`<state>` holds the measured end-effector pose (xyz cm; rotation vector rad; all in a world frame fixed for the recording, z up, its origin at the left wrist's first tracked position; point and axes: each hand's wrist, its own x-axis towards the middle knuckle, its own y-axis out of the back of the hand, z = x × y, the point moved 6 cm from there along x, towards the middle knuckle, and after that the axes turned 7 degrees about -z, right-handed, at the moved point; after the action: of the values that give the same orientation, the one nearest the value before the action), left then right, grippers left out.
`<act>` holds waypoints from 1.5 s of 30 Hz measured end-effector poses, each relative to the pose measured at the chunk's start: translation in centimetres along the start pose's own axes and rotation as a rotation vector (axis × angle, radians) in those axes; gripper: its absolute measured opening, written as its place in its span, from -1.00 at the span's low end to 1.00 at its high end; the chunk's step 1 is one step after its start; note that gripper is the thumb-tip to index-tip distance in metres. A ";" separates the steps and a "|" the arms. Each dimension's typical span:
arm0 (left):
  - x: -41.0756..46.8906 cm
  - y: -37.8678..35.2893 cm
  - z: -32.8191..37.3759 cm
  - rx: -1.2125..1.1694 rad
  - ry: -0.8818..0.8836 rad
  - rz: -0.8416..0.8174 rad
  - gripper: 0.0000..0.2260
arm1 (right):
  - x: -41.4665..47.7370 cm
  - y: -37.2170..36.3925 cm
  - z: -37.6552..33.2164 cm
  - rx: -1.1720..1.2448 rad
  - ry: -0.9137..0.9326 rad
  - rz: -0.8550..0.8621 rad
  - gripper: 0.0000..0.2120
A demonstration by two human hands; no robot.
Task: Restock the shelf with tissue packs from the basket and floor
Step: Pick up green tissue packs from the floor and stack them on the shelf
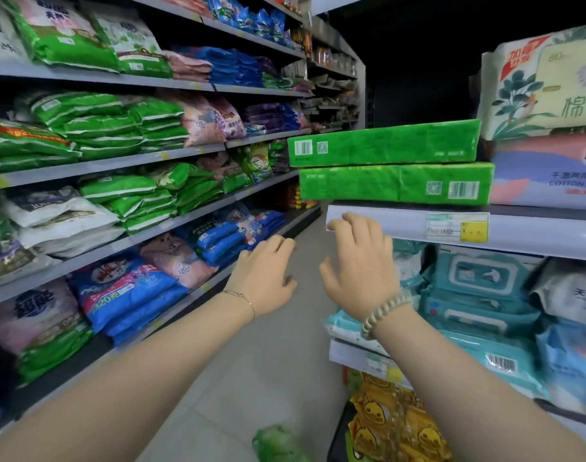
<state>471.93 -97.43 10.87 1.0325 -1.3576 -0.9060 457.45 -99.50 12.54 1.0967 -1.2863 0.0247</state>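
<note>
Step in hand, as judged from the layout: placement of two green tissue packs on the right-hand shelf is complete or nearly so, and both hands are clear of the load

- Upper green pack: lies flat on the lower green pack. Its left end overhangs the lower pack, so the stack is not squared
- Lower pack: rests on the shelf ledge, its left end past the ledge's left end
- Left hand: fingers relaxed and spread, grasping nothing, held in the aisle, below and left of the stack, well apart from it
- Right hand: fingers loosely curled, grasping nothing; fingertips lie over the front of the ledge just below the lower pack. Contact with the ledge cannot be confirmed

Next move, as a judgement: either push the stack right and inward to align both packs, or lower both hands to collect further stock. A blurred green item lies on the floor near the bottom edge; it may be another pack, but this cannot be told. No basket is in view
</note>
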 end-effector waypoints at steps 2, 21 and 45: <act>-1.0 -1.3 -0.5 0.009 0.010 -0.032 -0.56 | -1.0 -1.4 -0.7 -0.019 0.020 -0.052 -0.56; -7.7 -18.8 -3.1 -0.108 0.127 -0.387 -0.55 | -13.1 -16.5 -2.5 -0.059 0.109 -0.559 -0.62; -18.4 -39.9 -4.9 -0.274 0.427 -0.867 -0.52 | -32.2 -31.5 -4.2 0.159 -0.187 -1.249 -0.54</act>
<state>478.98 -92.34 -32.49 1.5139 -0.3766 -1.3472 467.09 -96.10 -31.53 1.9067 -0.5727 -0.9331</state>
